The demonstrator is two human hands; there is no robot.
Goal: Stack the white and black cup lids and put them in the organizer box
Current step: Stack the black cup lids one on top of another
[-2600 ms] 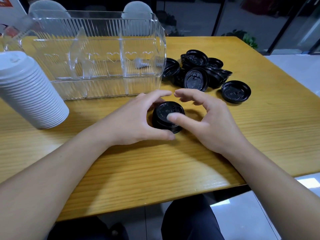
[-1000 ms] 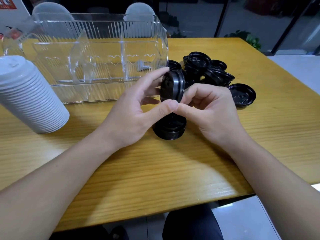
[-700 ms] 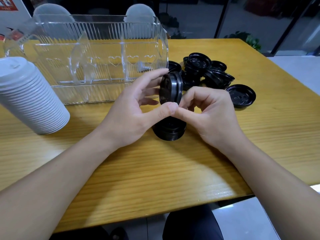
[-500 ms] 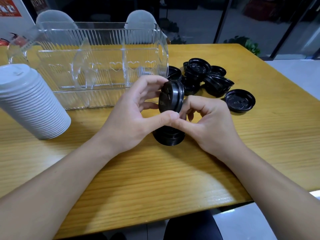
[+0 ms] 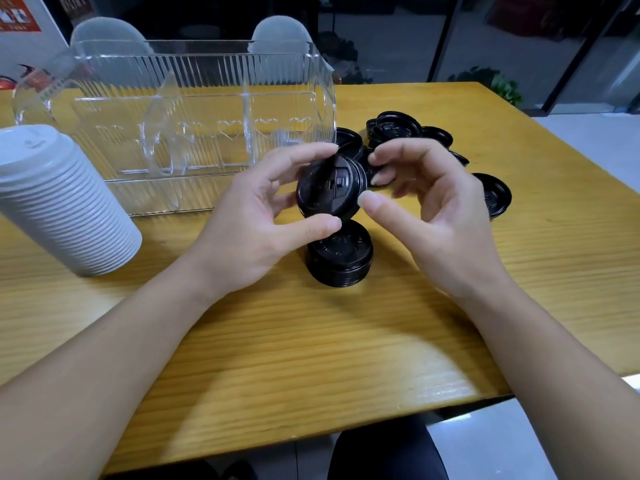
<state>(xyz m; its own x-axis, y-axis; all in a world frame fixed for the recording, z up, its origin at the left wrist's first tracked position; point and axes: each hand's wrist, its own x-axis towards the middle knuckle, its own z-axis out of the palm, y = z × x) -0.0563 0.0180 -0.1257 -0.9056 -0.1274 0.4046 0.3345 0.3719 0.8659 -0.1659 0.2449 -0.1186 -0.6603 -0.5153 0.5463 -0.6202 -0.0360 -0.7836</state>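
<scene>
Left hand (image 5: 256,216) pinches a tilted black lid (image 5: 330,188) above the black stack (image 5: 341,258); right hand (image 5: 440,216) beside it.

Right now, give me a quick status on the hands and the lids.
Left hand holds black lid on edge; right hand beside it, apparently off. Short black stack below. Organizer box unblocked.

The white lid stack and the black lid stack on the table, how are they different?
The white lid stack is far longer and lies tipped on its side left of the hands; the black lid stack is short and sits upright below the lid held in the left hand. Both rest on the wooden table, outside the clear organizer box.
</scene>
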